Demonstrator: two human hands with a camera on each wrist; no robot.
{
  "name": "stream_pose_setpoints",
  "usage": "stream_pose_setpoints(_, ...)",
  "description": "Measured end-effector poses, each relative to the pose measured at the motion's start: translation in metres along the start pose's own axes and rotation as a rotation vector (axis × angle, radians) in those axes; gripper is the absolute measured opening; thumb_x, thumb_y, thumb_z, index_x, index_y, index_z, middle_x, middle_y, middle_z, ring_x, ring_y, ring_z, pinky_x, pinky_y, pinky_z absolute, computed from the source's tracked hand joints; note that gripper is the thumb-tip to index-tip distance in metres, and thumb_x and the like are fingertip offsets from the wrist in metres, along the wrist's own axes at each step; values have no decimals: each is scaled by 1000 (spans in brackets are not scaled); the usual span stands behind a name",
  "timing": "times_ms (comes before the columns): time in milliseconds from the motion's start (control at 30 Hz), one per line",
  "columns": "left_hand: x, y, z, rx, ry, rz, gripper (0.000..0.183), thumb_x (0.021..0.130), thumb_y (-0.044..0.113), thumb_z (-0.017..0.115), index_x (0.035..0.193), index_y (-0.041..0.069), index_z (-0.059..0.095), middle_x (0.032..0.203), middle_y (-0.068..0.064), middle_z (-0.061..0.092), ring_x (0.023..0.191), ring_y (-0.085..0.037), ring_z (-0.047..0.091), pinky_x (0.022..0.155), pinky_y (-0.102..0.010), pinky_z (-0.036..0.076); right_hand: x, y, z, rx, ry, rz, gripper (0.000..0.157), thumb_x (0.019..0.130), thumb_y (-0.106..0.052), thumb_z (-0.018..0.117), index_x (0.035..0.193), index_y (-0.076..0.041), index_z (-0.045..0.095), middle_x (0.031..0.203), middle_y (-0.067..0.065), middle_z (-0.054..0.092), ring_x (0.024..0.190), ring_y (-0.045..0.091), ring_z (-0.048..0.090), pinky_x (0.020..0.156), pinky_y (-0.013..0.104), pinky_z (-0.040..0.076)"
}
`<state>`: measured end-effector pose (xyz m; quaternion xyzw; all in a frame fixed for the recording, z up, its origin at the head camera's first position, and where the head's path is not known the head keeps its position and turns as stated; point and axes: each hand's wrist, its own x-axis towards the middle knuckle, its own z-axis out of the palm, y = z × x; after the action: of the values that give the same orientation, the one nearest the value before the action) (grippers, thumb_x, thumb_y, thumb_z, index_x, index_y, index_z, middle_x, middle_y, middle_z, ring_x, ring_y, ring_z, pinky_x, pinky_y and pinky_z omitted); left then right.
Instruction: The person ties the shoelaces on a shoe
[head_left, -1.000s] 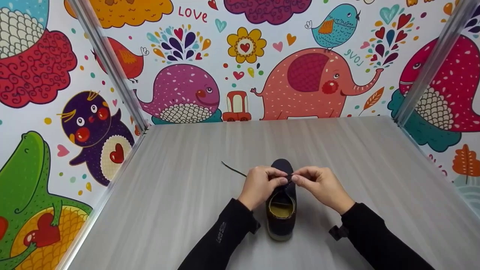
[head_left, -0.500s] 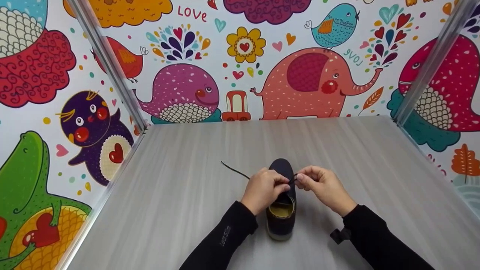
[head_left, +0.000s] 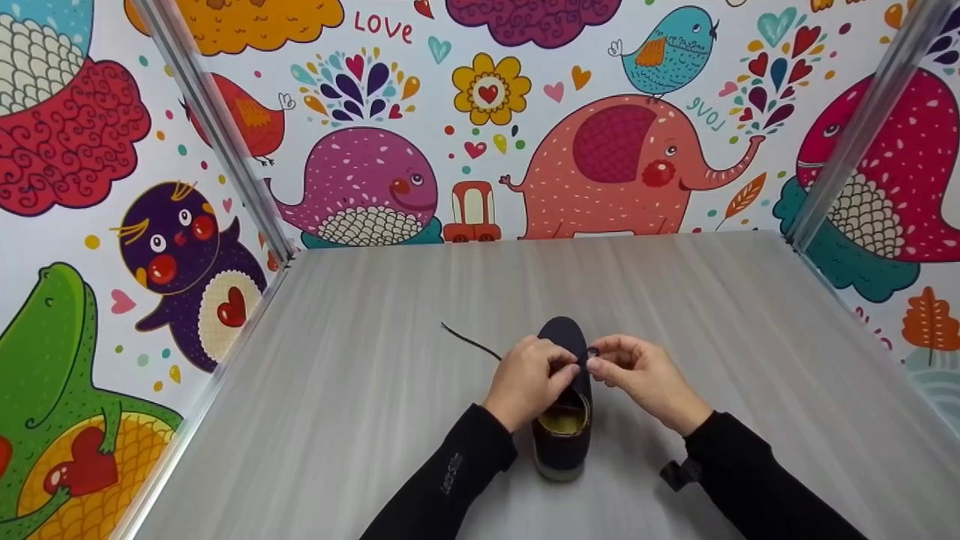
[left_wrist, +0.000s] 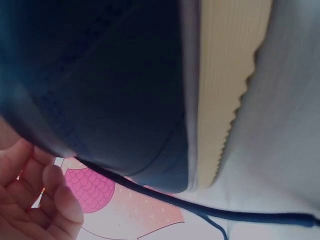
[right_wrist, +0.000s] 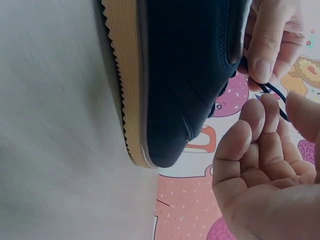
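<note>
A dark navy lace-up shoe (head_left: 561, 334) with a tan ridged sole stands upright on the table, its toe pointing away from me. My left hand (head_left: 525, 379) pinches the shoelace (right_wrist: 276, 94) over the front of the shoe. To the right of the shoe, my right hand (head_left: 649, 379) pinches a small bend of lace between thumb and fingers. One loose lace end (head_left: 472, 343) trails leftward from beneath my left hand. In the right wrist view, the lace spans the short gap between both hands. The knot area is mostly covered by my fingers.
The grey wood-grain table (head_left: 360, 420) spreads around the shoe. Walls printed with cartoon animals (head_left: 607, 172) enclose it at the back and both sides, with metal corner posts (head_left: 217, 127) at the back corners.
My right hand has shifted slightly right, drawing a bit of lace away from the shoe. My left hand has moved slightly down. The shoe stays in place.
</note>
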<state>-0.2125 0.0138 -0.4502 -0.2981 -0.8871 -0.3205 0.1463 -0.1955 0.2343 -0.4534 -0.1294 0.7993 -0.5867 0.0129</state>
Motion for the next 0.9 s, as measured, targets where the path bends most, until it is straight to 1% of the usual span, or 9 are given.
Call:
stream_pose_setpoints(67,0,-1,1,2,13,8,10,99,22,78,100,14,85,93,1,79,83,-12,60,74,-22,50,0,1,3,0,-8,10,37,101,-22,76,128,3,69,104,9,76,86,12,70,78,26,58)
stream_pose_setpoints(133,0,-1,2,10,30,24,9,99,21,79,99,14,85,91,1,79,83,-12,61,74,-22,50,-1,1,5,-1,-3,17,35,101,-23,77,127,0,71,105,9,76,86,11,69,79,27,58)
stream_pose_setpoints(233,0,0,3,16,53,47,8,97,21,80,96,15,85,89,2,79,81,-13,61,73,-22,50,0,1,9,-11,34,21,30,101,-25,77,120,-2,76,103,9,78,85,10,69,78,26,58)
stream_pose_setpoints(333,0,0,4,10,65,55,7,96,20,81,95,16,86,87,2,79,80,-13,60,73,-22,49,1,0,12,-19,81,17,25,101,-25,77,112,-3,79,98,11,80,82,9,69,76,25,57)
stream_pose_setpoints(467,0,-1,5,-8,63,49,6,96,19,81,95,16,86,87,2,79,80,-12,60,74,-21,49,1,-1,15,-10,101,23,23,102,-21,75,110,0,78,95,11,79,82,9,69,76,24,57)
stream_pose_setpoints(600,-1,-2,5,-27,54,39,7,96,20,81,96,15,85,88,2,79,80,-12,59,74,-21,49,1,-1,18,18,101,39,23,103,-20,74,111,2,76,91,7,76,83,10,68,77,24,57)
stream_pose_setpoints(733,-1,-3,5,-31,48,34,7,97,20,81,96,15,85,89,2,79,81,-12,59,74,-21,49,2,-1,22,45,104,31,23,104,-18,72,111,5,72,88,4,72,82,10,67,76,23,56)
stream_pose_setpoints(900,-1,-5,6,-31,49,36,7,98,19,79,95,15,84,89,1,78,82,-12,59,75,-21,49,2,1,24,70,105,51,23,105,-17,70,114,4,70,89,0,71,83,10,65,77,24,55)
